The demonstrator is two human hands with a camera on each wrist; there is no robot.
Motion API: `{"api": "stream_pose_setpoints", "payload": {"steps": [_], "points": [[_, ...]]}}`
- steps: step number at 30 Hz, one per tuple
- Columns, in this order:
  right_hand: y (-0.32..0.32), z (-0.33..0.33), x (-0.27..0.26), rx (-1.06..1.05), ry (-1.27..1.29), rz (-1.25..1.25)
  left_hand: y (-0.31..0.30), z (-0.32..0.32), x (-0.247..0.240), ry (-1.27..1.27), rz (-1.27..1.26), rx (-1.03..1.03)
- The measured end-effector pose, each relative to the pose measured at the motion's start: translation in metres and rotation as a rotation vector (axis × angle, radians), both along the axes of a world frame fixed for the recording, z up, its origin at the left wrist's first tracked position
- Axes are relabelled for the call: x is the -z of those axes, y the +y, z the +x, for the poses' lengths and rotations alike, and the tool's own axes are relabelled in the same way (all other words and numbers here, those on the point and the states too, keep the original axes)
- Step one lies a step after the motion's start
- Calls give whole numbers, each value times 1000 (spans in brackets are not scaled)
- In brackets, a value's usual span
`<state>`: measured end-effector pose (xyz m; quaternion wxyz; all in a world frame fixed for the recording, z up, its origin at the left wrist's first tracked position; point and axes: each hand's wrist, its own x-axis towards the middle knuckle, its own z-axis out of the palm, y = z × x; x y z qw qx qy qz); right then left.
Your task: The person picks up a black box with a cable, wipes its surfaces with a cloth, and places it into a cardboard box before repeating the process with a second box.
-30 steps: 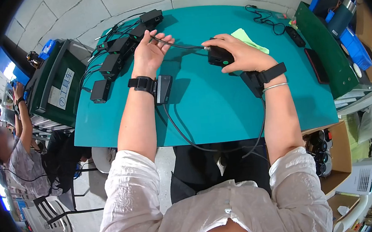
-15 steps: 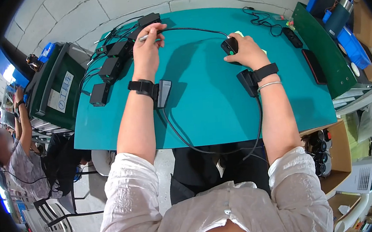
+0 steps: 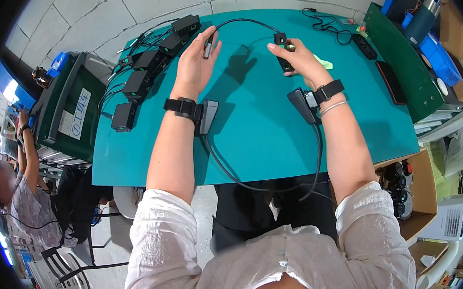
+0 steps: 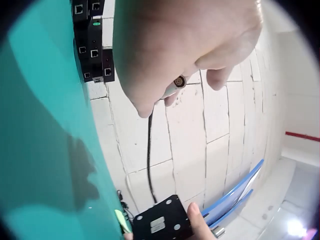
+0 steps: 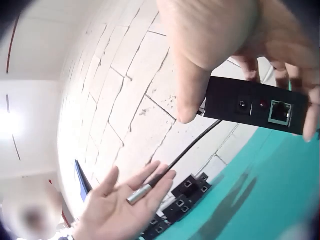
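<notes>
In the head view my left hand [image 3: 194, 68] has its fingers fairly straight, with the cable's metal connector [image 3: 208, 48] lying against them. The right wrist view shows this connector [image 5: 139, 194] across the fingers of the upturned left palm [image 5: 117, 210]. My right hand [image 3: 308, 63] grips a small black box [image 3: 282, 52] between thumb and fingers, off the table. A round socket and a network port face the right wrist camera on this box [image 5: 255, 104]. From the box a black cable [image 3: 242, 19] arches over to the connector. The left wrist view shows the box's labelled face [image 4: 162, 220].
Several black boxes [image 3: 138, 84] with cables stand at the table's left. A light green cloth [image 3: 324, 63] lies beyond my right hand. Farther right are a coiled cable [image 3: 331, 25], a black power strip [image 3: 365, 46] and a dark flat device [image 3: 392, 82]. Another person [image 3: 26, 195] is at the left.
Both hands have shifted, and the box has turned so its port side faces up. My left fingers curled round the connector half a second ago and are now straighter. The cable arches higher.
</notes>
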<state>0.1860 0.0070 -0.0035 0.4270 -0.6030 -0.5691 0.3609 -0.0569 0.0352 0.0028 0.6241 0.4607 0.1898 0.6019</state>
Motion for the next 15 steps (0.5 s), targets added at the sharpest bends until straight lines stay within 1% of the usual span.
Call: {"api": "stream_pose_setpoints", "payload": {"steps": [1, 2, 4, 5, 7, 11, 13, 15], "points": [[-1, -2, -1, -38, 135, -67, -2, 2, -3, -79, -70, 1], [0, -2, 0, -38, 135, -67, -2, 0, -3, -79, -70, 1], [4, -1, 4, -130, 376, -188, -1, -4, -4, -62, -40, 169], [3, 0, 3, -129, 375, -188, -3, -3, -6, -62, -40, 170], [1, 3, 0, -174, 551, -209, -6, -2, -10, -74, -58, 260], [0, 6, -2, -123, 572, -205, -11, -1, -16, -24, -83, 249], [-4, 4, -7, -138, 568, -200, -6, -5, -10, 68, 2, 288], [-5, 5, -6, -156, 616, -213, -11, -3, -14, 75, -1, 271]]}}
